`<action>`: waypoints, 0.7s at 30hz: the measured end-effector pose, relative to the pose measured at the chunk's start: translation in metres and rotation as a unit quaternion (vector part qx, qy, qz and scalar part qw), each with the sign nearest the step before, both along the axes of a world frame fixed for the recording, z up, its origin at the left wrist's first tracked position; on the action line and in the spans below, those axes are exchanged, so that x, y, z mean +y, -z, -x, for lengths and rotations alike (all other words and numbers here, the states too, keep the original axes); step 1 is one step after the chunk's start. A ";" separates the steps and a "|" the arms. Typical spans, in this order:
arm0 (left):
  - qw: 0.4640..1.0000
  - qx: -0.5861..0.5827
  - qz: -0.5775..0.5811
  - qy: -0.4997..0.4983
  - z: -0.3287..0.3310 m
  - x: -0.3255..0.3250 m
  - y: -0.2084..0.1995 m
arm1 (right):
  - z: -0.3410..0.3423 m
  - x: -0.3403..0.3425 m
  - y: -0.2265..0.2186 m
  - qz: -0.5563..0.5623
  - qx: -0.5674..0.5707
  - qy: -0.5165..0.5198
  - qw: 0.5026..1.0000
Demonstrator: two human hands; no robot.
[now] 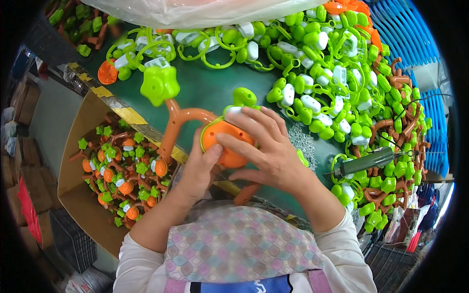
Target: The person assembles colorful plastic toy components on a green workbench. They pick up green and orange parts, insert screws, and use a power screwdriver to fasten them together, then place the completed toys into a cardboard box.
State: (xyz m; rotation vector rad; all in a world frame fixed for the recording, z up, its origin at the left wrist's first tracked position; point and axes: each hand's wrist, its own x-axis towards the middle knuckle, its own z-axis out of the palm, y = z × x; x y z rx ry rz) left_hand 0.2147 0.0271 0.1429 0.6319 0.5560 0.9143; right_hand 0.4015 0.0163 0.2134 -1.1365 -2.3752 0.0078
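An orange round plastic shell (215,131) with a light-green rim is between my hands above the near table edge. My left hand (198,168) grips its left side, thumb on the near face. My right hand (271,151) closes over its right and top, fingers resting on the orange face and on a white piece (233,110) with a green lobed part (244,96). From the shell a forked brown branch (171,133) reaches left, ending in a green star-shaped piece (160,85). Part of the branch passes behind my hands.
A heap of green-and-white parts (312,102) covers the table's far and right sides. Small screws (304,144) lie beside a dark-green power screwdriver (366,162). A cardboard box (75,171) of assembled toys stands left. Clear plastic sheeting (205,12) hangs over the far edge.
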 end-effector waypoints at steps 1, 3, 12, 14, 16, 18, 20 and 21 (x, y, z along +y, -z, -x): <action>0.999 0.033 -0.022 0.004 0.004 0.004 0.000 | -0.002 0.004 -0.001 -0.001 0.008 -0.030 1.000; 0.994 0.100 -0.051 -0.002 0.006 0.008 -0.004 | -0.017 0.012 -0.004 0.061 0.089 -0.056 0.993; 0.950 0.242 -0.108 0.167 -0.004 0.042 0.002 | -0.033 0.079 0.031 0.427 0.197 0.058 0.881; 0.940 0.275 -0.095 0.176 -0.009 0.040 0.007 | -0.041 0.077 0.049 0.439 0.204 0.035 0.874; 0.931 0.309 -0.109 0.164 -0.010 0.039 0.009 | -0.042 0.070 0.063 0.385 0.202 0.034 0.900; 0.921 0.333 -0.121 0.165 -0.011 0.040 0.010 | -0.042 0.051 0.069 0.317 0.238 0.036 0.917; 0.912 0.351 -0.128 0.167 -0.007 0.041 0.010 | -0.052 0.035 0.067 0.274 0.166 -0.029 0.947; 0.911 0.352 -0.130 0.173 -0.008 0.041 0.010 | -0.053 0.025 0.062 0.232 0.113 -0.046 0.965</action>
